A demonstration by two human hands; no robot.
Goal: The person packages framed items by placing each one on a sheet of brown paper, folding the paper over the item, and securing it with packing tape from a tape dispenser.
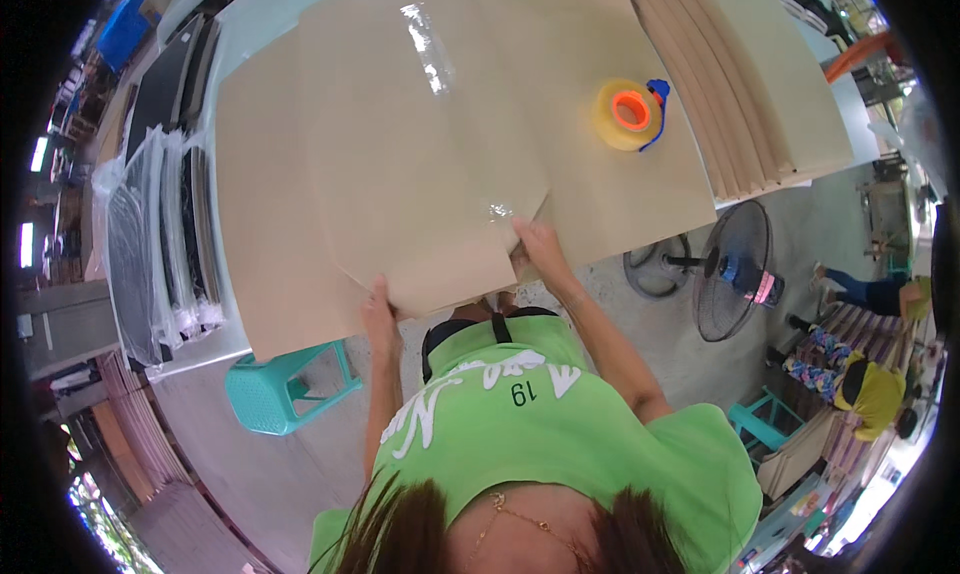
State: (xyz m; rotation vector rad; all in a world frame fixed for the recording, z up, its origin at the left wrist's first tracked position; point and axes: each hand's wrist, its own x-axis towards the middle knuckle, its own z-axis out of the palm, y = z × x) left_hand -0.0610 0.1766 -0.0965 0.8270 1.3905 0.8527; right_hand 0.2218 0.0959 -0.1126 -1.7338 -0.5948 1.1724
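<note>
A brown cardboard piece [400, 164] with folded edges lies in front of me on a larger flat cardboard sheet [265, 214]. Clear tape shines along its far middle and in a small patch close to my right hand. At its near right corner, my right hand [541, 251] is closed on a raised cardboard flap [530, 224]. My left hand [381, 317] grips the near left edge of the same piece, its thumb on top and its other fingers partly hidden. A roll of clear yellowish tape [610, 124] with an orange core and a blue cutter rests on the sheet at right.
Stacked cardboard [740, 84] stands along the table's right side. Plastic-wrapped dark panels [160, 234] line the left. A green stool [280, 389] is by the near left table edge. A fan [735, 269] stands at right, with other people [870, 394] farther off.
</note>
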